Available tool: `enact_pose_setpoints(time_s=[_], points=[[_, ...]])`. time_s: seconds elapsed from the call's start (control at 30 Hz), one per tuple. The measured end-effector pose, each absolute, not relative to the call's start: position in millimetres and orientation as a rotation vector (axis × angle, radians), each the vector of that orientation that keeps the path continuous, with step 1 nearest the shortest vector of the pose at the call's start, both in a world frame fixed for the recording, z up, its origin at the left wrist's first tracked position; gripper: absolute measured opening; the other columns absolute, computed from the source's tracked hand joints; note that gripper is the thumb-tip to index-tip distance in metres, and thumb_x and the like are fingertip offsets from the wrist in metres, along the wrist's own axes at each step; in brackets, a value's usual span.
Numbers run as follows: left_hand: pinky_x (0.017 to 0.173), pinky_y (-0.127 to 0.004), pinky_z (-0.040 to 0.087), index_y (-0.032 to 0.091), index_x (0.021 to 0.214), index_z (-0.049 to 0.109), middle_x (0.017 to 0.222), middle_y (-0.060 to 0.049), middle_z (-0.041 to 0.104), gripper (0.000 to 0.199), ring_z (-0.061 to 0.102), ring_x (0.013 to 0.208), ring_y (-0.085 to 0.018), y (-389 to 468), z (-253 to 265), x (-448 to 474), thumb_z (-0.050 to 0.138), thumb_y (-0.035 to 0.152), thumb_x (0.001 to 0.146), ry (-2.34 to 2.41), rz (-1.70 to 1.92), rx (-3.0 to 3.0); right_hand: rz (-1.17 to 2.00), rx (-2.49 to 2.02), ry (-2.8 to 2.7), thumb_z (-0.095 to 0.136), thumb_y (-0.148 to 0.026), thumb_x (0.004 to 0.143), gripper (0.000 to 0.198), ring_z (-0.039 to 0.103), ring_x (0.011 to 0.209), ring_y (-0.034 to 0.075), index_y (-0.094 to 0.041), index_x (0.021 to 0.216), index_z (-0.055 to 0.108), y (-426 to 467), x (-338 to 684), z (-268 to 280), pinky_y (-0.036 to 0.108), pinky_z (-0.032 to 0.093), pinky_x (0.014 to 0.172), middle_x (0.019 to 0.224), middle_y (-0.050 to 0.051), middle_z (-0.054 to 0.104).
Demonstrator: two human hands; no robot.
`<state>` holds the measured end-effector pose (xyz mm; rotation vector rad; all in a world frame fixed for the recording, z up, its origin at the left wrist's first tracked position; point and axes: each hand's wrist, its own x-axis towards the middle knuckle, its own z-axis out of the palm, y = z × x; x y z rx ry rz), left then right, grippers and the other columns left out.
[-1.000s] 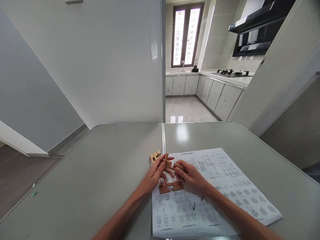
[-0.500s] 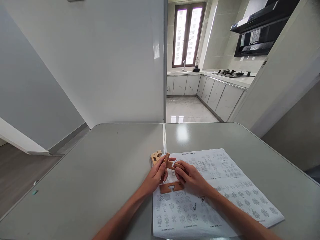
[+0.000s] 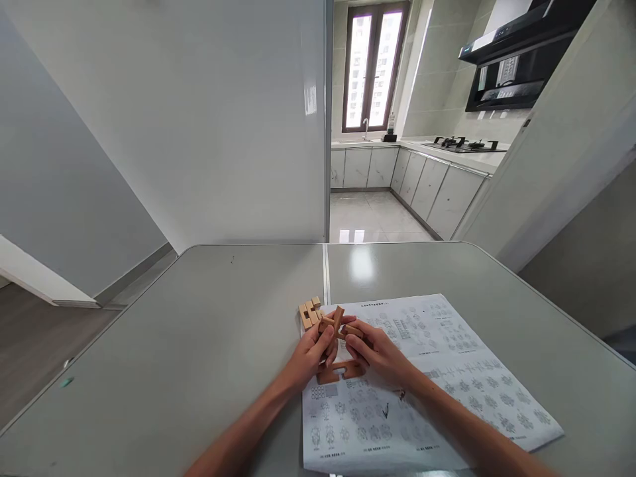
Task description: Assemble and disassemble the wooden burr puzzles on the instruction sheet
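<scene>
Both hands meet over a printed sheet, closed on small wooden puzzle pieces. My left hand (image 3: 314, 352) pinches a crossed pair of wooden puzzle pieces (image 3: 338, 319), one of them tilted upward. In my right hand (image 3: 375, 349) is a short wooden puzzle piece (image 3: 353, 330), its end against or very near the pieces in the left; the fingers hide the exact contact. Just below the hands a flat, notched wooden plate (image 3: 328, 375) lies on the sheet. Behind my left hand sit several pale notched wooden blocks (image 3: 309, 313), side by side.
The paper sheet (image 3: 422, 424), covered in printed diagrams, spreads over the right part of the grey table (image 3: 173, 358). A seam (image 3: 326, 271) crosses the tabletop. A small green bit (image 3: 66, 382) lies near the left edge. Beyond are a wall and a kitchen.
My left hand has turned its wooden pieces, so the upright one now leans across, slightly further right. The right hand stays close by with its piece. The plate and blocks keep their places.
</scene>
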<state>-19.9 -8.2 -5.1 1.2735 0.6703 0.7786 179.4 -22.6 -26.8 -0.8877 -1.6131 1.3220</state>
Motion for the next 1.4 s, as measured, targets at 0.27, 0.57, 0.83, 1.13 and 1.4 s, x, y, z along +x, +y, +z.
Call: enact_pose_setpoints(time_s=[0.27, 0.57, 0.83, 1.13, 1.4], points=[[0.044, -0.021, 0.024, 0.016, 0.15, 0.051, 0.057, 0.006, 0.047, 0.067, 0.029, 0.043, -0.007, -9.3, -3.0, -16.0, 0.051, 0.06, 0.1, 0.664, 0.74, 1.186, 1.323, -0.904, -1.599, 0.05, -0.059, 0.102, 0.042, 0.042, 0.051, 0.011, -0.019, 0.108, 0.06, -23.8, 175.7, -25.1, 0.027, 0.036, 0.051, 0.064, -0.005, 0.051], [0.043, -0.022, 0.026, 0.014, 0.145, 0.056, 0.055, 0.004, 0.052, 0.067, 0.032, 0.042, -0.007, -6.7, -7.1, -15.1, 0.058, 0.061, 0.097, 0.653, 0.805, 1.071, 1.364, -0.898, -1.604, 0.049, -0.057, 0.102, 0.039, 0.052, 0.054, 0.013, -0.02, 0.112, 0.058, -22.5, 176.8, -28.4, 0.028, 0.044, 0.055, 0.071, -0.002, 0.06], [0.04, -0.021, 0.02, 0.014, 0.138, 0.059, 0.088, -0.009, 0.073, 0.062, 0.032, 0.046, -0.004, 1.5, 1.4, -21.7, 0.066, 0.056, 0.093, 0.702, 1.002, 0.904, 0.958, -1.007, -1.952, 0.072, -0.041, 0.091, 0.022, 0.056, 0.077, 0.019, -0.024, 0.093, 0.058, -19.2, 183.8, -29.6, 0.034, 0.047, 0.072, 0.088, 0.002, 0.064], [0.039, -0.022, 0.018, 0.014, 0.124, 0.068, 0.108, -0.012, 0.072, 0.057, 0.034, 0.045, -0.001, 1.0, 5.1, -21.8, 0.068, 0.06, 0.089, 0.754, 1.043, 0.896, 0.77, -0.911, -2.187, 0.083, -0.034, 0.08, 0.022, 0.057, 0.091, 0.025, -0.026, 0.09, 0.065, -20.5, 180.4, -32.1, 0.042, 0.05, 0.083, 0.094, 0.005, 0.065], [0.042, -0.022, 0.017, 0.014, 0.116, 0.069, 0.104, -0.01, 0.069, 0.053, 0.036, 0.046, -0.001, 3.8, -2.8, -25.6, 0.064, 0.06, 0.092, 0.769, 1.014, 0.922, 0.806, -0.979, -2.141, 0.069, -0.036, 0.093, 0.025, 0.055, 0.078, 0.021, -0.023, 0.074, 0.057, -19.2, 181.6, -28.1, 0.035, 0.046, 0.073, 0.08, 0.002, 0.061]])
